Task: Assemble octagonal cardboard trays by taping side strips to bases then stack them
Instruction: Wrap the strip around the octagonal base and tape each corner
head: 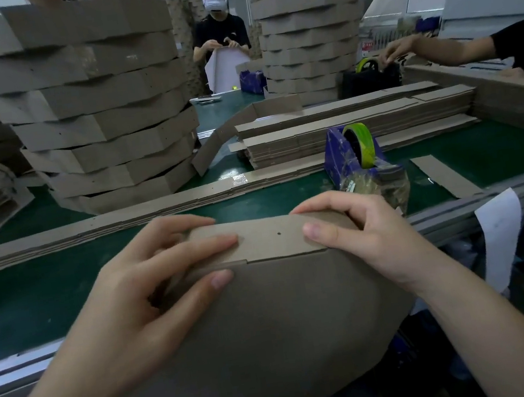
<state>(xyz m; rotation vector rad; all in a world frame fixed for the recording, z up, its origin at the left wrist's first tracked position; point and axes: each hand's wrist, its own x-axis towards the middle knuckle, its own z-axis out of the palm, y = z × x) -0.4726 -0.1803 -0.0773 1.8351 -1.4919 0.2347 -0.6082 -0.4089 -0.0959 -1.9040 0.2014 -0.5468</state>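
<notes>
A brown octagonal cardboard base (271, 324) lies tilted against the near edge of the green table, toward me. A folded side strip (269, 237) stands along its far edge. My left hand (152, 287) grips the strip's left end, fingers over the top and thumb on the base. Gripping the strip's right end is my right hand (352, 229), thumb on the near face and fingers curled behind it. A blue tape dispenser (355, 155) with a green-yellow roll stands just behind my right hand.
A tall stack of finished trays (96, 104) rises at the left and another stack (309, 43) stands at the back. Piles of flat strips (344, 126) cross the table's middle. A person (221, 35) works opposite; another person's arm (441, 48) reaches in from the right.
</notes>
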